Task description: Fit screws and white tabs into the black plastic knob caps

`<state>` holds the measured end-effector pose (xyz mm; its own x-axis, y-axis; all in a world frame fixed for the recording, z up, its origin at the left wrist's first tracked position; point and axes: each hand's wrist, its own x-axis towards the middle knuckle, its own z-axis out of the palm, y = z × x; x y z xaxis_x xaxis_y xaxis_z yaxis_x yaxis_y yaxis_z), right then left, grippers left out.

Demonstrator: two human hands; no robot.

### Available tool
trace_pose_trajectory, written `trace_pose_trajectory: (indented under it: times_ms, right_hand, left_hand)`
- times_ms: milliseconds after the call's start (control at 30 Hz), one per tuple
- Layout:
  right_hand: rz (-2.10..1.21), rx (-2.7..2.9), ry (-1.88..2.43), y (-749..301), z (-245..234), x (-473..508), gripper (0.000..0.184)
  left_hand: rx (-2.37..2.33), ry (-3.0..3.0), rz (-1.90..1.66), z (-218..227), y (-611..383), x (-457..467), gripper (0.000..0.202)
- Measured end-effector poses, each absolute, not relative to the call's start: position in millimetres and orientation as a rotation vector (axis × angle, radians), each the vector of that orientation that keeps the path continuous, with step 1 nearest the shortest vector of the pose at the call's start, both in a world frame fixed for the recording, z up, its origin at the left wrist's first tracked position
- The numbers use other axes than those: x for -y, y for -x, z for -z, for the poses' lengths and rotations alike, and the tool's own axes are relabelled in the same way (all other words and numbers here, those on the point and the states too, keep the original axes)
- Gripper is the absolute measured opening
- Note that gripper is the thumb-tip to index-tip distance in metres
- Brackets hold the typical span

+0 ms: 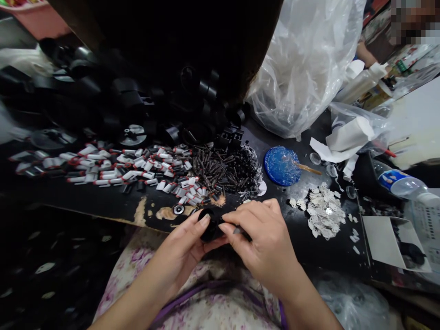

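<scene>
Black worktable [103, 198], brown patches worn near front; dark floor [75, 256] lower left.

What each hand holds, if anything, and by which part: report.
Left hand: a black round part, by its side, near the rim. Right hand: something dark, too hidden to tell how it is held.

No lettering can be read for certain: the print on the bottle's blue label [391, 179] is too small and blurred; the dark marks on the pale package [429, 220] at the far right are likewise illegible at this size.
</scene>
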<state>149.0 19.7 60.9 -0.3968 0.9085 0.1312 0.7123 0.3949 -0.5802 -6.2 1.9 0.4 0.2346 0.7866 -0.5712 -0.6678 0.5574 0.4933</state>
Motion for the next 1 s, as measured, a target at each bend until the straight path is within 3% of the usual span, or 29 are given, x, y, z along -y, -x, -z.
trace_pose_trajectory:
  times_ms: [233, 467, 867, 1000]
  right_hand:
    - [-1.030, 2.210, 1.643, -151.6, -56.2, -22.6, 0.032]
    - [-1.201, 2.216, 1.503, -154.3, -62.0, -23.2, 0.033]
    - [-1.296, 2.192, 1.518, -162.7, -68.1, -24.6, 0.018]
    - [-1.789, 1.887, 1.404, -171.9, -67.2, -21.6, 0.025]
  left_hand:
    - [-0.997, -0.236, -1.132, 10.1, 22.2, -6.8, 0.017]
    - [-1.045, -0.327, -1.095, 11.7, 28.3, -4.1, 0.019]
    - [-1.123, -0.824, -0.887, 21.7, 39.8, -5.7, 0.029]
    - [-1.168, -1.339, -1.008, 18.2, 55.1, -3.5, 0.024]
